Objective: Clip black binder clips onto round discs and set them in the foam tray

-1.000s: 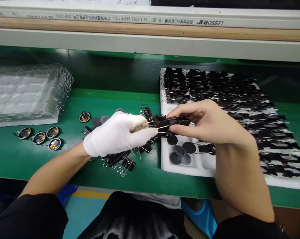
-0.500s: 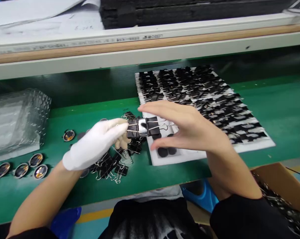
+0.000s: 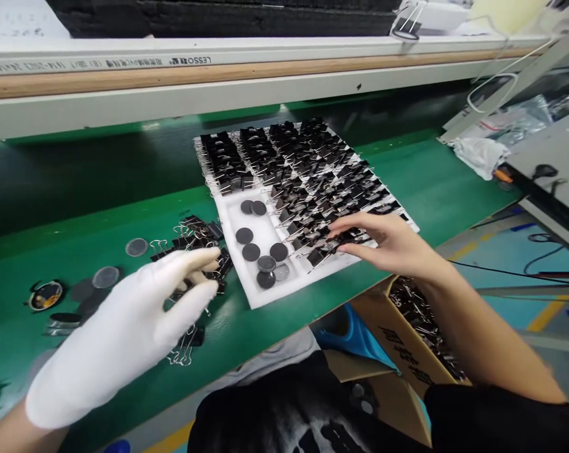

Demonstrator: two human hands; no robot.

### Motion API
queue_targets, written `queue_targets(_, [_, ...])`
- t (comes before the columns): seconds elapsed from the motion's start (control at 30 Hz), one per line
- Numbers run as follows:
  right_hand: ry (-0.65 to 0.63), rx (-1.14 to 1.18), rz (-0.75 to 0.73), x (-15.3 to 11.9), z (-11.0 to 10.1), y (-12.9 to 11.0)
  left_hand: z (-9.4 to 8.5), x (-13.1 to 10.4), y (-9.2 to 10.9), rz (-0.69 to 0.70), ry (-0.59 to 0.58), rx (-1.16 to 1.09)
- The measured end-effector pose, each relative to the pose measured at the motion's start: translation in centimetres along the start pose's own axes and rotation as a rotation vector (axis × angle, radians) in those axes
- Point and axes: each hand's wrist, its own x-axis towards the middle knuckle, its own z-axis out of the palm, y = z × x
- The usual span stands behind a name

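My left hand (image 3: pixel 143 321), in a white glove, hovers over the loose black binder clips (image 3: pixel 194 236), its thumb and fingers apart with nothing between them. At the near edge of the white foam tray (image 3: pixel 246 283), my bare right hand (image 3: pixel 388 245) has thumb and forefinger around a clipped piece (image 3: pixel 325 250), which sits among rows of similar clipped pieces (image 3: pixel 284 163). Several dark round discs (image 3: pixel 251 252) lie in the shallow recess on the tray's left side.
Round parts with an orange inside (image 3: pixel 46 294) and loose discs (image 3: pixel 106 277) lie on the green table at left. A cardboard box of clips (image 3: pixel 420 321) stands below the table edge. A white shelf beam (image 3: pixel 265 85) crosses above the table.
The clipped piece that was between both hands is gone from there. My right hand has moved over to the tray's clipped rows, and my left hand has opened. The view has swung right.
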Motion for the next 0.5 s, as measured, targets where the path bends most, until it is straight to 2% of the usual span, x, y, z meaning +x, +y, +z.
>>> queue_targets(0.1, [0.036,-0.115,-0.016,-1.9,1.7,2.3,-0.2,0.2,0.0,0.059,-0.006,0.025])
queue_targets(0.23, [0.124,-0.309,-0.111,-2.9,3.6,3.1,-0.1,0.2,0.2,0.093,-0.029,0.035])
queue_targets(0.4, [0.094,-0.320,-0.062,-2.7,3.6,2.6,-0.3,-0.2,-0.2,0.104,-0.060,0.052])
queue_targets(0.5, [0.070,-0.313,-0.105,-2.4,3.6,2.6,-0.4,-0.4,-0.4,0.129,-0.059,0.054])
